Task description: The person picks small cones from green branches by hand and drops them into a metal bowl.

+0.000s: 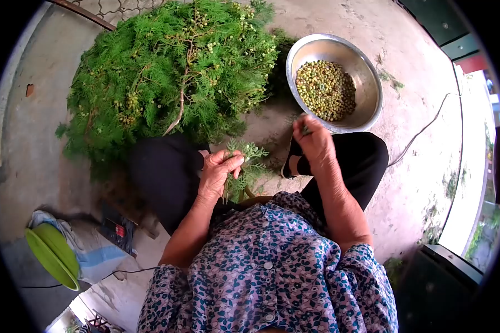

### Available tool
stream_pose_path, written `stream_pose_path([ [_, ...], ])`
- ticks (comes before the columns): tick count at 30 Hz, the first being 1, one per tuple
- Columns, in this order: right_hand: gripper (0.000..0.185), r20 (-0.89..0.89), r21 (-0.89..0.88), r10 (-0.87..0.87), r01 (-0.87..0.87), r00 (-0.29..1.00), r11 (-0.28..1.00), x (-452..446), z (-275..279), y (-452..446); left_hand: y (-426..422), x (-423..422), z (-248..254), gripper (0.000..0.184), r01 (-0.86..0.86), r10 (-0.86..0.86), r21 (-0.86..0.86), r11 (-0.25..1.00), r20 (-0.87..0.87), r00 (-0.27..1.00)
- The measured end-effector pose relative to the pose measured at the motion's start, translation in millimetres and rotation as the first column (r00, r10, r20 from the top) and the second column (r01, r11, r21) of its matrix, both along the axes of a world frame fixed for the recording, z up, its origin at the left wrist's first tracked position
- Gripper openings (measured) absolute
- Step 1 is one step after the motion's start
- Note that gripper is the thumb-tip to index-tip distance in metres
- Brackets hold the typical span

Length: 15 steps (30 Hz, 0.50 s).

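The left hand (219, 172) pinches a leafy sprig (253, 161) at twelve o'clock, the right hand (316, 141) curls closed at one, contents unclear, below a metal bowl (366, 89) partly filled with loose cones (325, 89), while the large branch heap (150, 72) at eleven bears many unpicked

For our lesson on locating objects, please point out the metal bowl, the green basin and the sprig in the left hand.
Metal bowl (366, 95): head view, bare inner wall.
Green basin (54, 252): head view, inside surface.
Sprig (254, 166): head view, leaves beside the left hand (215, 173).
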State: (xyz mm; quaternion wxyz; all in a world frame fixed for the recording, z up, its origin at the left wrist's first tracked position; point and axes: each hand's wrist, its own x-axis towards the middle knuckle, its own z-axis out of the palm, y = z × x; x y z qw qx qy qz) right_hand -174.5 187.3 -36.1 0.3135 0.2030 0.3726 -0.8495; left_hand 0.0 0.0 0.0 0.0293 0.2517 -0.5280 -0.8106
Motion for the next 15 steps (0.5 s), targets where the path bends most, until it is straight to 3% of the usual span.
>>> stream_pose_path([
  [1, 0.023, -0.004, -0.092, -0.155, 0.154, 0.988, 0.984, -7, 5, -1, -1, 1, 1, 0.006, -0.017, 0.017, -0.017, 1.0, 0.008, 1.0],
  [3, 0.037, -0.127, -0.099, -0.202, 0.19, 0.971, 0.977, -31, 23, 35, 19, 3, -2, 0.006, -0.033, 0.033, 0.05, 0.998, 0.01, 0.999],
  [5, 0.046, 0.044, -0.2, -0.385, 0.386, 0.922, 0.901, -48, 30, 34, 12, -2, 4, 0.006, -0.048, 0.048, 0.027, 0.998, 0.007, 0.999],
  [7, 0.051, 0.051, -0.266, -0.403, 0.401, 0.914, 0.877, -61, 26, 43, 4, -4, -3, 0.01, -0.024, 0.025, 0.041, 0.999, -0.032, 0.999],
  [8, 0.05, 0.051, -0.211, -0.466, 0.466, 0.883, 0.859, -64, 23, 48, 4, -3, -5, 0.01, -0.032, 0.033, 0.048, 0.998, -0.025, 0.999],
  [11, 0.036, 0.006, -0.155, -0.466, 0.461, 0.885, 0.874, -61, 13, 56, 7, -7, 2, 0.005, -0.081, 0.081, 0.028, 0.996, 0.016, 0.997],
  [13, 0.027, -0.133, -0.088, -0.368, 0.358, 0.92, 0.929, -34, 38, 34, 7, -7, 1, 0.004, -0.073, 0.074, 0.031, 0.997, -0.014, 0.997],
  [15, 0.016, -0.344, 0.039, -0.03, 0.046, 0.939, 0.998, -6, 51, 14, 8, -7, 3, 0.004, -0.078, 0.078, 0.021, 0.997, -0.006, 0.997],
])
